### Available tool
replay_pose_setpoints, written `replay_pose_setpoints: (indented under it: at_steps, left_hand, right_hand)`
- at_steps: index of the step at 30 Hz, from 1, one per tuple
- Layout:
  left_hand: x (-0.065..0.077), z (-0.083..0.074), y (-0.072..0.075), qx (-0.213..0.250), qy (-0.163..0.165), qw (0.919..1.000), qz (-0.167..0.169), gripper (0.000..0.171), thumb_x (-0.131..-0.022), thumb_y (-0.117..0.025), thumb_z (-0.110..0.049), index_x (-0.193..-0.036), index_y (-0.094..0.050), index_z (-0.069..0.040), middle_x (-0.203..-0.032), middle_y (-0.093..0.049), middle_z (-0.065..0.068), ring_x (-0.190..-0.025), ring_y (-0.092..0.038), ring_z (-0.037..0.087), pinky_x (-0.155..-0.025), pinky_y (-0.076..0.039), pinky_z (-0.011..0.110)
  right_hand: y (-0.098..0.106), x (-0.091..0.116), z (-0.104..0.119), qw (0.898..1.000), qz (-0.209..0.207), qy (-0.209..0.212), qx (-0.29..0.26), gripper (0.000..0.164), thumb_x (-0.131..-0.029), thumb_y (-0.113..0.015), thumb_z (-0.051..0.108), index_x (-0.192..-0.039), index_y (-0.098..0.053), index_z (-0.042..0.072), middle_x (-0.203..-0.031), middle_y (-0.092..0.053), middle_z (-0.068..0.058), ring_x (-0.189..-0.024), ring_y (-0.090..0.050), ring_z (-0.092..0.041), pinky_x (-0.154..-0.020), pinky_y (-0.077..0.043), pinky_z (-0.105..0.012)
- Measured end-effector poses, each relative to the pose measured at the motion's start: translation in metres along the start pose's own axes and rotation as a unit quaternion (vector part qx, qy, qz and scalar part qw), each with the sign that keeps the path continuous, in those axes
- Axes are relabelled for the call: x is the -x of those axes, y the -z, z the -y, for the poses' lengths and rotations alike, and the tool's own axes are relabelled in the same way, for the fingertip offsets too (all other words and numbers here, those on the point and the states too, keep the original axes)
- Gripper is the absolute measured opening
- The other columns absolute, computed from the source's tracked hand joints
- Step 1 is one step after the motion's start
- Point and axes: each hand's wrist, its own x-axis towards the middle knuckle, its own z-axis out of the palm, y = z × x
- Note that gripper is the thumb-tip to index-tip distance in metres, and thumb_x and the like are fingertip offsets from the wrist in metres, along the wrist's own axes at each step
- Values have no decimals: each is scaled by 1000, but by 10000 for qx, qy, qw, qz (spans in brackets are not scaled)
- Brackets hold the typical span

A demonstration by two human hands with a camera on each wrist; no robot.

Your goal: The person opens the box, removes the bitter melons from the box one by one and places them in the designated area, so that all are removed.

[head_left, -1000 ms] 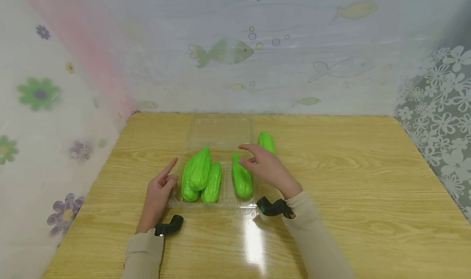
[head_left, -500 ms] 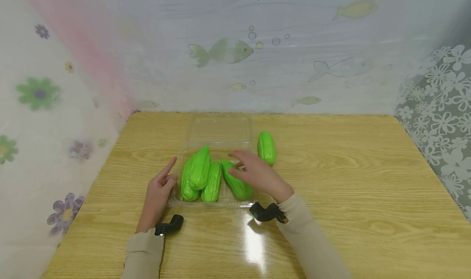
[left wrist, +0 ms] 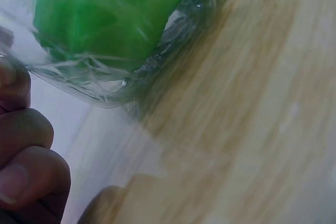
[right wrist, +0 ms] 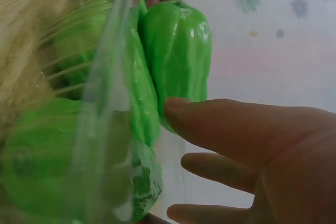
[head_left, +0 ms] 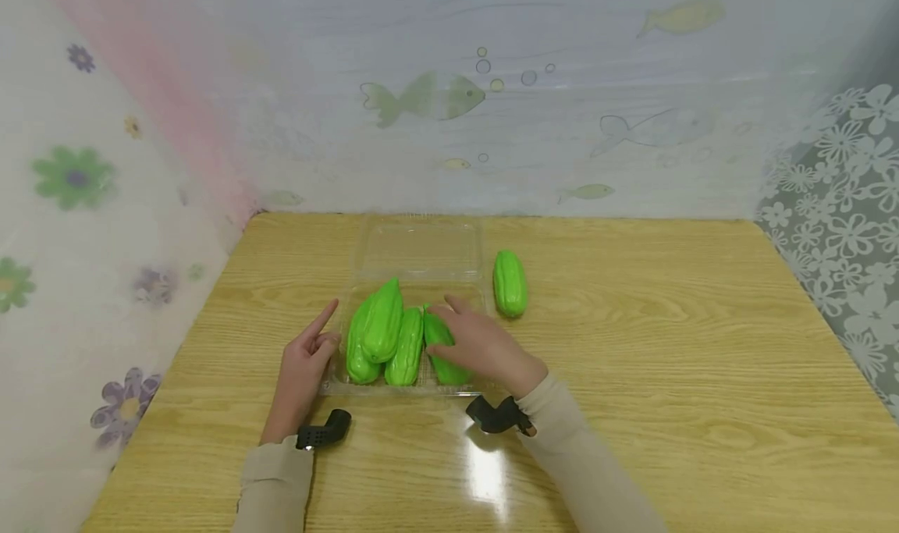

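A clear hinged plastic box [head_left: 421, 393] lies unfolded on the table. Ribbed green gourds fill its left side: one [head_left: 361, 361], another [head_left: 403, 350], and a third [head_left: 382, 322] lying on top of them. Beside these, a fourth gourd [head_left: 446, 369] rests in the box, partly covered by my right hand [head_left: 481, 346]. In the right wrist view the thumb and fingers of that hand are spread, pinching nothing. My left hand [head_left: 300, 369] is at the box's left wall, index finger straight, other fingers bent close to the rim; whether they grip it is unclear.
Another green gourd [head_left: 510, 283] lies on the wooden table [head_left: 667, 361], to the right of the box's lid [head_left: 421, 248], which is laid back towards the wall. Patterned sheets hang behind and at both sides. Each wrist wears a black camera mount [head_left: 495, 414].
My right hand has moved left and slightly nearer, bringing the fourth gourd left against the others in the box; its fingers have spread. The left hand stays where it was.
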Motion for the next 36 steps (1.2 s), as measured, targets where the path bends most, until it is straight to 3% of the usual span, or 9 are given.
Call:
replay_pose_setpoints:
  at_steps: [8,16,25,31,36]
  left_hand:
    - [0,5,1,-63,42,9999,-91,49,-90,-49,-10,-132,-43,-36,-78,-58,11,-46,-32,6,-41,-33,27]
    - [8,-12,-3,24,11,10000,-40,49,-88,-49,-7,-134,-43,-23,-59,-42,0,-46,-31,5,-42,-32,25]
    - [-1,-23,-4,-142,-218,9996,-130,48,-88,-49,-8,-134,-43,-20,-57,-40,-1,-45,-30,5,-41,-31,25]
    - [2,-18,-7,-191,53,9998,-94,48,-89,-50,-10,-134,-43,-24,-59,-41,0,-46,-30,6,-42,-32,26]
    - [3,-16,-3,-233,51,9996,-136,50,-88,-48,-8,-134,-42,-25,-64,-48,3,-47,-30,6,-43,-33,26]
  right_hand:
    - [-9,-1,7,9977,355,98,572,68,-83,-58,44,-139,-33,14,-142,-24,-17,-120,-39,-33,-92,-37,-41]
    - [-16,5,10,9961,470,-86,744,70,-80,-60,45,-139,-34,17,-142,-23,-17,-117,-41,-34,-90,-38,-43]
    - [-8,-1,7,9969,204,-119,744,68,-81,-60,34,-140,-31,17,-134,-35,-19,-114,-43,-33,-91,-37,-42]
    - [-10,0,3,9990,-138,-180,388,68,-80,-55,31,-141,-28,19,-134,-34,-19,-113,-43,-33,-87,-40,-43]
    - [-9,-4,3,9987,-447,-211,133,70,-80,-50,33,-143,-23,23,-136,-31,-15,-117,-40,-29,-89,-39,-42]
